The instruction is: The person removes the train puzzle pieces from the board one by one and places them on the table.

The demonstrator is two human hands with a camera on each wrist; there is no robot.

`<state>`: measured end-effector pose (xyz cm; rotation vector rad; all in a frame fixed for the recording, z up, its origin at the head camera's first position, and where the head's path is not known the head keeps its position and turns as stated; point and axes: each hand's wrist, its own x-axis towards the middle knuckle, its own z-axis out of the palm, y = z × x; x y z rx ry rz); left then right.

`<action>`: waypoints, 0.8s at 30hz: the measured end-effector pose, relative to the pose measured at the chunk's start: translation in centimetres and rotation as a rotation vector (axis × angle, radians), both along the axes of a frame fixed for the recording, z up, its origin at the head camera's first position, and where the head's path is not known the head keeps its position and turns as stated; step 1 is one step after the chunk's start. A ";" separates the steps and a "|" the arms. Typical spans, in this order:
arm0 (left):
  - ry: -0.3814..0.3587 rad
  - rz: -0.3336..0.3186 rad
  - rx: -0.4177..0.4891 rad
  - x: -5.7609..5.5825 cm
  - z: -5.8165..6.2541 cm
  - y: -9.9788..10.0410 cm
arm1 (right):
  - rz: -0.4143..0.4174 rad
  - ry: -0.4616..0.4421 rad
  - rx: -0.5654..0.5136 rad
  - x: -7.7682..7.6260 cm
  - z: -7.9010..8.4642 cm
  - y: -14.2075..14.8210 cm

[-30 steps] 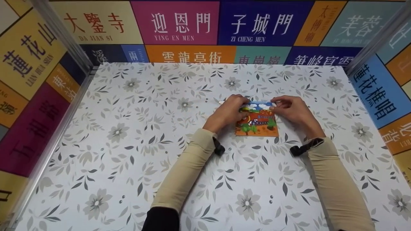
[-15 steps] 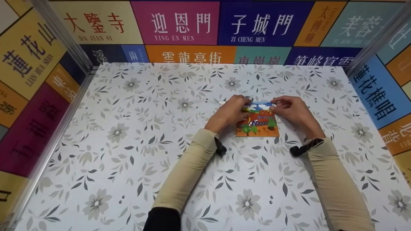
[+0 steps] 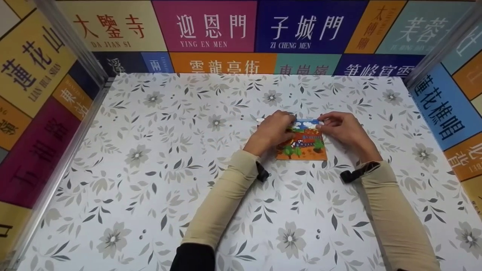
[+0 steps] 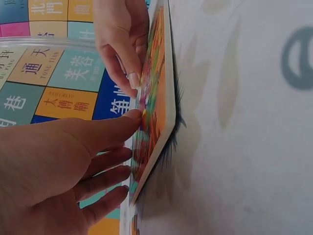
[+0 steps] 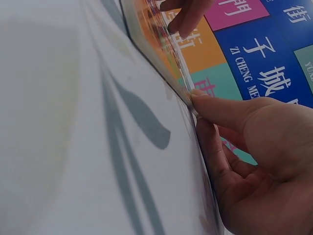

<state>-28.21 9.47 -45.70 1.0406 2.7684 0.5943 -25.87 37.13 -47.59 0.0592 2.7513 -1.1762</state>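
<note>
A small square picture board lies on the table, printed with a cartoon of blue sky, red and orange land and green trees. Its thick pale edge shows in the left wrist view. My left hand reaches over its upper left part, fingers fairly straight, thumb and fingertips touching the printed face. At the upper right corner, my right hand pinches the board between thumb and forefinger. A small white bit peeks out left of my left hand; the rest of it is hidden.
White cloth with grey flowers and leaves covers the table. Coloured panels with Chinese lettering stand along the back and both sides, with pale metal posts at the corners. A small black device sits at each wrist.
My left hand has slid slightly to the right over the board, covering more of its upper left part. The right hand and the board have hardly moved.
</note>
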 end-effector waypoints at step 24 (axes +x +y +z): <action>-0.100 -0.003 0.082 -1.3 -0.8 -0.4 | 0.003 0.016 0.014 0.0 -0.2 0.0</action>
